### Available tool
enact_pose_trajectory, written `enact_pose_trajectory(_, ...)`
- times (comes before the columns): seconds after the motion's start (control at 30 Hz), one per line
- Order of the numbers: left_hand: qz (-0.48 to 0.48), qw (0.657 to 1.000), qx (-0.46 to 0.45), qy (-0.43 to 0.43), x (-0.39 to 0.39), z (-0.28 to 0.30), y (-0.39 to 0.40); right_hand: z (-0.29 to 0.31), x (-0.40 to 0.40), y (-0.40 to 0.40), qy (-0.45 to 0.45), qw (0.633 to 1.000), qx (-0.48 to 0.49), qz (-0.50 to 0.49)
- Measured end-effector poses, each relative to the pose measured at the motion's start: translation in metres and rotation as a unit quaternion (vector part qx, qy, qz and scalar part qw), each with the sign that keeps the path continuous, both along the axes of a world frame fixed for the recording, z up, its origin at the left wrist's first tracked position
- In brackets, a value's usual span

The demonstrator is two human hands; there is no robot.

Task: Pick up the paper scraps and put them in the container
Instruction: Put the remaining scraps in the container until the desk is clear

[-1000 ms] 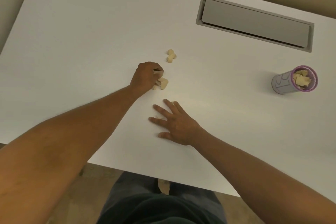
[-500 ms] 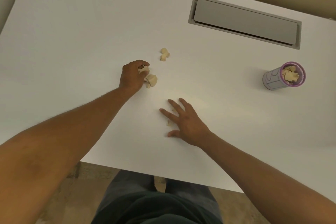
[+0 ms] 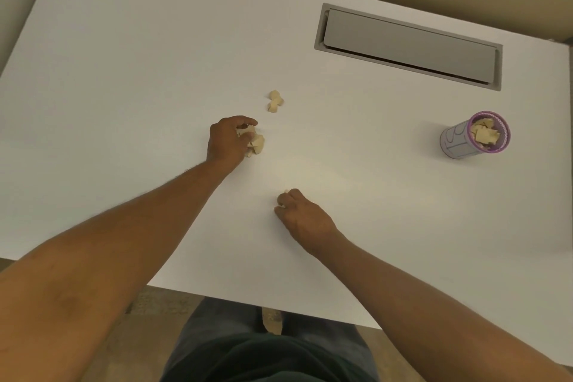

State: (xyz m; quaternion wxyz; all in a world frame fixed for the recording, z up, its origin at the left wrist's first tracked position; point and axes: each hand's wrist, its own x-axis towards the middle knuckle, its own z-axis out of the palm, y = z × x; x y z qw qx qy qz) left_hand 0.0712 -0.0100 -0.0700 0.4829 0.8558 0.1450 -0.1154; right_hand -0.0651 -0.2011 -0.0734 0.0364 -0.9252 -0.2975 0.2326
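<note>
My left hand (image 3: 228, 140) rests mid-table, fingers curled around a clump of tan paper scraps (image 3: 256, 142) that pokes out on its right side. My right hand (image 3: 302, 215) lies nearer to me with its fingers closed; a tiny pale scrap (image 3: 286, 192) shows at its fingertips. A small group of loose scraps (image 3: 274, 100) lies just beyond the left hand. The container (image 3: 465, 138), a grey cup with a purple rim, stands at the right and holds several scraps.
The white table (image 3: 124, 71) has a grey recessed cable hatch (image 3: 409, 44) at the back right. The table's near edge runs just above my lap. One scrap (image 3: 273, 321) lies on the floor between my legs.
My right hand was flat with fingers spread; it has now curled shut over a small scrap. The left hand stays closed on its clump of scraps.
</note>
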Motion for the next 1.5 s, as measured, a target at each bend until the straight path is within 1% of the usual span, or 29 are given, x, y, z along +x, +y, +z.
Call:
enact_pose_trajectory(0.1, 0.022, 0.999, -0.036, -0.001, -0.002, 0.009, -0.008, -0.007, 0.008, 0.0, 0.033, 0.999, 0.015, -0.008)
enact_pose_trajectory(0.13, 0.029, 0.999, -0.038, 0.0, -0.003, 0.012, -0.01, -0.009, 0.011, -0.001, 0.049, 0.998, 0.026, -0.024)
enact_pose_trajectory(0.17, 0.035, 0.999, -0.03, -0.001, -0.002, 0.015, -0.013, -0.009, 0.012, -0.002, 0.065, 0.994, 0.049, -0.066)
enact_pose_trajectory(0.2, 0.04, 0.999, -0.017, -0.003, -0.002, 0.017, -0.015, -0.009, 0.014, -0.004, 0.081, 0.983, 0.089, -0.138)
enact_pose_trajectory(0.23, 0.045, 0.999, -0.007, -0.008, -0.002, 0.019, -0.019, -0.006, 0.015, -0.007, 0.093, 0.959, 0.14, -0.229)
enact_pose_trajectory(0.27, 0.047, 0.999, 0.0, -0.016, -0.002, 0.021, -0.023, -0.003, 0.017, -0.011, 0.105, 0.918, 0.196, -0.327)
enact_pose_trajectory(0.3, 0.047, 0.999, 0.009, -0.026, -0.002, 0.023, -0.027, 0.001, 0.018, -0.018, 0.122, 0.861, 0.253, -0.423)
enact_pose_trajectory(0.33, 0.044, 0.998, 0.021, -0.035, -0.003, 0.025, -0.033, 0.006, 0.019, -0.026, 0.14, 0.796, 0.3, -0.506)
enact_pose_trajectory(0.37, 0.042, 0.998, 0.027, -0.043, -0.003, 0.027, -0.04, 0.012, 0.022, -0.036, 0.153, 0.739, 0.33, -0.568)
enact_pose_trajectory(0.4, 0.043, 0.998, 0.025, -0.047, -0.003, 0.029, -0.048, 0.018, 0.025, -0.047, 0.162, 0.692, 0.354, -0.608)
enact_pose_trajectory(0.43, 0.045, 0.998, 0.017, -0.049, -0.003, 0.031, -0.057, 0.023, 0.028, -0.059, 0.169, 0.653, 0.38, -0.633)
enact_pose_trajectory(0.47, 0.05, 0.998, 0.005, -0.048, -0.002, 0.033, -0.067, 0.03, 0.031, -0.072, 0.173, 0.622, 0.405, -0.647)
enact_pose_trajectory(0.5, 0.055, 0.997, -0.008, -0.045, -0.001, 0.035, -0.078, 0.038, 0.034, -0.085, 0.169, 0.599, 0.428, -0.655)
enact_pose_trajectory(0.57, 0.059, 0.997, -0.036, -0.041, 0.001, 0.039, -0.106, 0.055, 0.04, -0.113, 0.144, 0.571, 0.46, -0.664)
enact_pose_trajectory(0.6, 0.055, 0.996, -0.055, -0.041, 0.002, 0.042, -0.121, 0.064, 0.043, -0.129, 0.124, 0.565, 0.469, -0.667)
enact_pose_trajectory(0.67, 0.041, 0.993, -0.102, -0.035, 0.004, 0.05, -0.155, 0.082, 0.051, -0.161, 0.069, 0.565, 0.478, -0.669)
enact_pose_trajectory(0.73, 0.017, 0.99, -0.141, -0.022, 0.005, 0.059, -0.19, 0.098, 0.059, -0.198, -0.006, 0.579, 0.47, -0.666)
enact_pose_trajectory(0.83, -0.022, 0.984, -0.176, -0.008, 0.006, 0.072, -0.247, 0.113, 0.067, -0.253, -0.13, 0.627, 0.391, -0.661)
enact_pose_trajectory(0.87, -0.036, 0.983, -0.182, -0.007, 0.005, 0.075, -0.267, 0.114, 0.068, -0.27, -0.161, 0.64, 0.36, -0.659)
enact_pose_trajectory(0.93, -0.066, 0.98, -0.186, -0.006, 0.004, 0.081, -0.306, 0.114, 0.071, -0.298, -0.191, 0.664, 0.316, -0.65)
enact_pose_trajectory(1.1, -0.139, 0.98, -0.143, -0.014, 0.008, 0.087, -0.386, 0.106, 0.086, -0.341, -0.192, 0.731, 0.242, -0.609)
enact_pose_trajectory(1.23, -0.166, 0.981, -0.099, -0.021, 0.017, 0.081, -0.424, 0.094, 0.094, -0.36, -0.134, 0.781, 0.209, -0.573)
enact_pose_trajectory(1.4, -0.18, 0.983, -0.038, 0.009, 0.023, 0.081, -0.449, 0.095, 0.096, -0.376, -0.093, 0.809, 0.225, -0.535)
enact_pose_trajectory(1.5, -0.176, 0.984, -0.033, 0.019, 0.023, 0.085, -0.454, 0.099, 0.096, -0.385, -0.07, 0.811, 0.22, -0.538)
